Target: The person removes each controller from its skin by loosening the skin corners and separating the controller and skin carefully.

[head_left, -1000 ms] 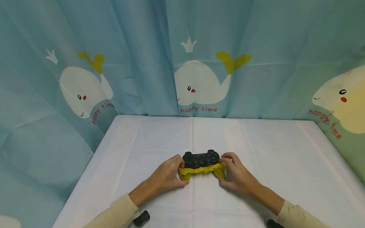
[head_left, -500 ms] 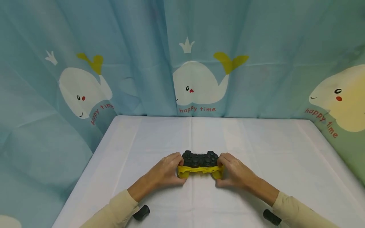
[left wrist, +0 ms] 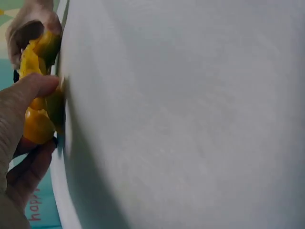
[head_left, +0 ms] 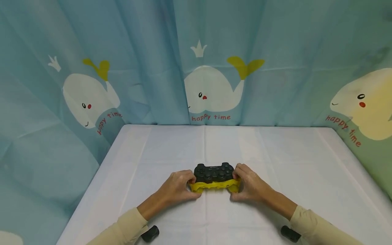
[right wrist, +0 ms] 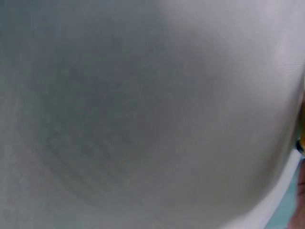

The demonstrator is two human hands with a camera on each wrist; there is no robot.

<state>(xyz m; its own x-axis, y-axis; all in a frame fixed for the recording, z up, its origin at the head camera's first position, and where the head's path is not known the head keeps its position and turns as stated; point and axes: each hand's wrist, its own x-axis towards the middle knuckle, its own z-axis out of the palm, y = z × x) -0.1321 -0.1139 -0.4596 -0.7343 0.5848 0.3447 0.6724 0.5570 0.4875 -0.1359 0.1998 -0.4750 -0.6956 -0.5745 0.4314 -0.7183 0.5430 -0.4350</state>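
Note:
A black game controller (head_left: 214, 173) marked SONY sits between both hands in the head view, with a yellow silicone-like cover (head_left: 214, 184) over its lower side and grips. My left hand (head_left: 178, 186) grips the left end, fingers at the controller's side and thumb under the yellow grip. At the right end my right hand (head_left: 251, 182) grips in the same way. In the left wrist view the yellow cover (left wrist: 39, 125) lies between thumb and fingers, with the other hand beyond it. Only a sliver of the right hand (right wrist: 299, 195) shows in the right wrist view.
A white cloth covers the table (head_left: 260, 153). Behind and to the sides hangs a blue-green curtain (head_left: 147, 68) printed with whales. Black cylindrical pieces (head_left: 150, 234) sit by both wrists, one beside each sleeve (head_left: 318, 223).
Both hands and the controller shift slightly left in the head view, as the whole scene does too. A little more of the controller's black face shows above the yellow cover than half a second ago.

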